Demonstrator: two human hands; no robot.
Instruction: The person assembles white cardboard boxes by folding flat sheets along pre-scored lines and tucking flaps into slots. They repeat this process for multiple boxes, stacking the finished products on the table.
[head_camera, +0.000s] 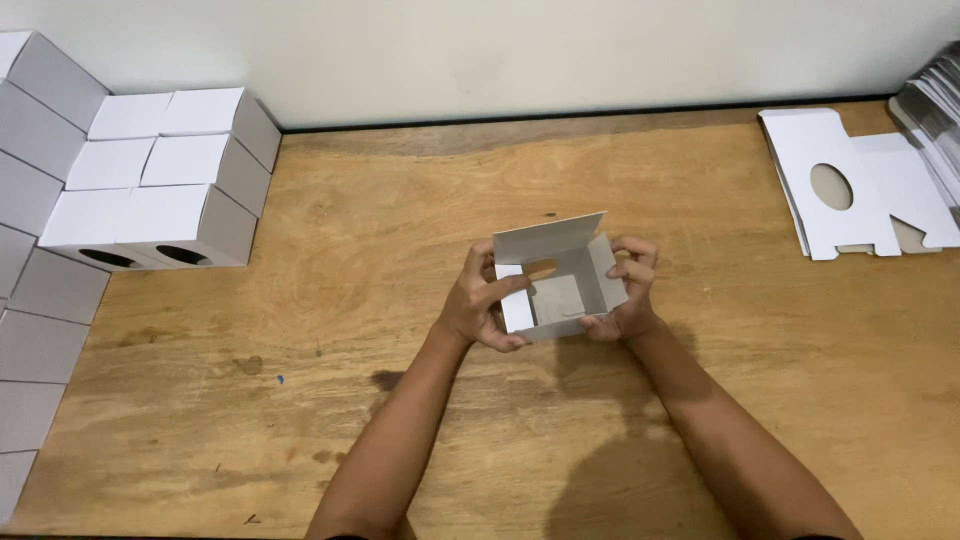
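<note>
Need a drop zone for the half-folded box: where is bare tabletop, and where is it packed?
Bare wooden table lies between the stacked folded boxes and the flat cutouts, behind the open box in the left hand and right hand. Near edge beside the forearms is bare. Left edge and far right corner are crowded.

The wooden table (400, 230) lay open across its middle and near edge, giving free passage all round the half-folded box (556, 280) held between the left hand (478, 305) and right hand (625, 290). Stacked finished boxes (160, 185) blocked the far-left corner and left edge. Flat die-cut blanks (860, 185) obstructed the far-right corner. The wall (500, 50) closed the far side.
</note>
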